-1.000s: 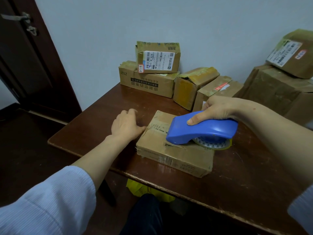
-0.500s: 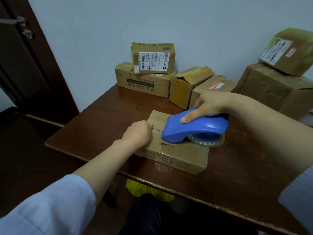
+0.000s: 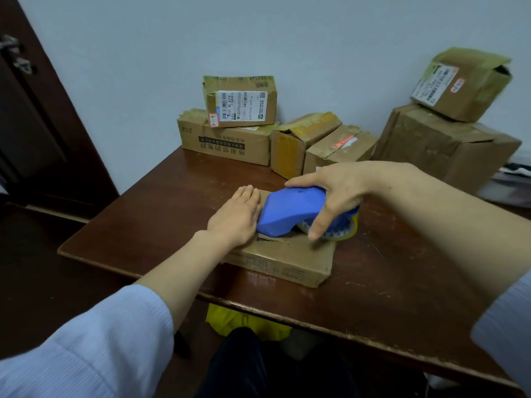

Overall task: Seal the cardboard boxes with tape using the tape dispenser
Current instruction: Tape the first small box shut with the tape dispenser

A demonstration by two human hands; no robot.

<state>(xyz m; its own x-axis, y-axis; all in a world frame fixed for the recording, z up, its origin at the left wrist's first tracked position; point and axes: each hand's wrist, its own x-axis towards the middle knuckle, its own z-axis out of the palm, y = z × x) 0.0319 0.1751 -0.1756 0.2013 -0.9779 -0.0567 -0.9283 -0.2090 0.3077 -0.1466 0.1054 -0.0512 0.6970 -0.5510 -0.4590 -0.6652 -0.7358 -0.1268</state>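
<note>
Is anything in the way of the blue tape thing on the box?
Only the left hand: it lies flat on the box, right at the front end of the tape dispenser that the right hand holds. Nothing else sits there.

The dark wooden bench [image 3: 388, 297] carries a flat cardboard box [image 3: 287, 262] near its front edge and taped cardboard boxes [image 3: 230, 145] along its back edge.

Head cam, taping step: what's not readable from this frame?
All in the head view.
- Top seam of the flat box: covered by the tape dispenser, the left hand and the right hand; whether tape is laid cannot be told.
- Dispenser blade: hidden under its blue body.
- Tape roll: mostly behind the right hand's fingers.
- Label on the stacked box: text too small.
- Label on the upper right box: blurred.
</note>
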